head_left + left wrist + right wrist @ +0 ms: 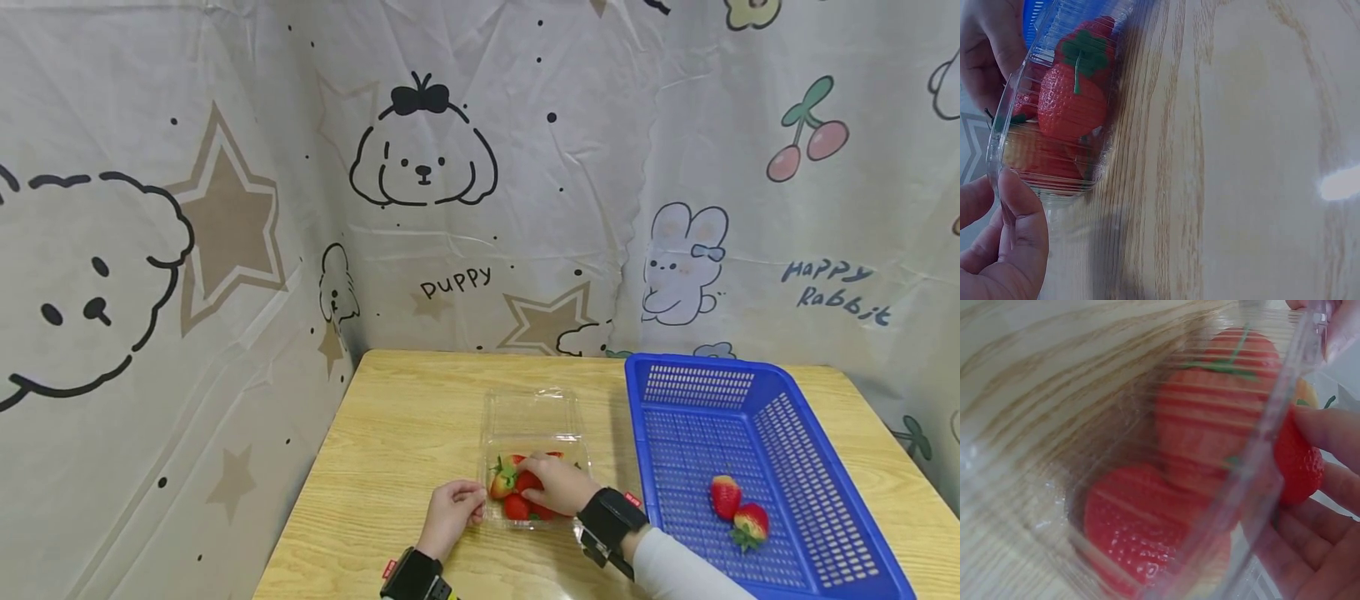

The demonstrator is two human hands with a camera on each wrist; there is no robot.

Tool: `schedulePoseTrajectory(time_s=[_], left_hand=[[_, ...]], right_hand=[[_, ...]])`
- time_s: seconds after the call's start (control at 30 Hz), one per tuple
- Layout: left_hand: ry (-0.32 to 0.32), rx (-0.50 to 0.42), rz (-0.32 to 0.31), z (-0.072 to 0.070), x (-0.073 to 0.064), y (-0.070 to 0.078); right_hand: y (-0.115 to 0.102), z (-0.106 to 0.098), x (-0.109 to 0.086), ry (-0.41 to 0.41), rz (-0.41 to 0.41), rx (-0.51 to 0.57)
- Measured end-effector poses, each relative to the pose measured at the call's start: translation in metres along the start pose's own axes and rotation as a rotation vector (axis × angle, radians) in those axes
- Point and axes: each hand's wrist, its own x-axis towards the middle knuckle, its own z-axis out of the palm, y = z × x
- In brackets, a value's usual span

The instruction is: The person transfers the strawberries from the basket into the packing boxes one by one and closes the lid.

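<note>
A clear plastic clamshell box stands on the table with its lid folded back, holding several red strawberries with green leaves. My left hand pinches the box's left rim between thumb and fingers, which the left wrist view shows up close. My right hand reaches into the box from the right. In the right wrist view its thumb and fingers grip one red strawberry just inside the box wall. Other strawberries lie below and beside it behind the clear plastic.
To the right of the box stands a blue perforated plastic basket with two strawberries on its floor. The wooden table carries both. A printed cloth curtain hangs behind and to the left.
</note>
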Motion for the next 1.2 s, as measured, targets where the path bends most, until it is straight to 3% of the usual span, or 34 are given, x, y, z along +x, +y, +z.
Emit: schedulePoseTrajectory(time_s=[0.27, 0.37, 0.47, 0.7, 0.8, 0.9, 1.07, 1.2], left_hand=[[-0.007, -0.015, 0.003, -0.001, 0.000, 0.000], [-0.011, -0.015, 0.005, -0.001, 0.001, -0.001], [-0.015, -0.015, 0.001, -0.002, 0.001, -0.001], [-0.020, -0.015, -0.004, -0.001, -0.002, 0.005], [-0.021, -0.019, -0.001, -0.001, -0.005, 0.011], [-0.018, -0.019, 0.002, -0.001, -0.006, 0.011], [-0.013, -0.012, 0.003, -0.002, -0.001, 0.003], [-0.016, -0.013, 0.002, -0.002, 0.001, -0.001]], right_hand=[[-0.009, -0.023, -0.004, -0.028, -0.002, 0.010], [-0.013, -0.043, -0.008, 0.022, 0.009, 0.009], [-0.012, -0.068, -0.013, 0.129, 0.024, 0.010], [0.013, -0.118, -0.033, 0.546, -0.016, -0.115], [0.031, -0.129, -0.047, 0.659, 0.049, -0.162], [0.049, -0.135, -0.064, 0.699, 0.170, -0.166], [0.076, -0.132, -0.091, 0.666, 0.385, -0.129], [0.093, -0.125, -0.110, 0.605, 0.511, -0.100]])
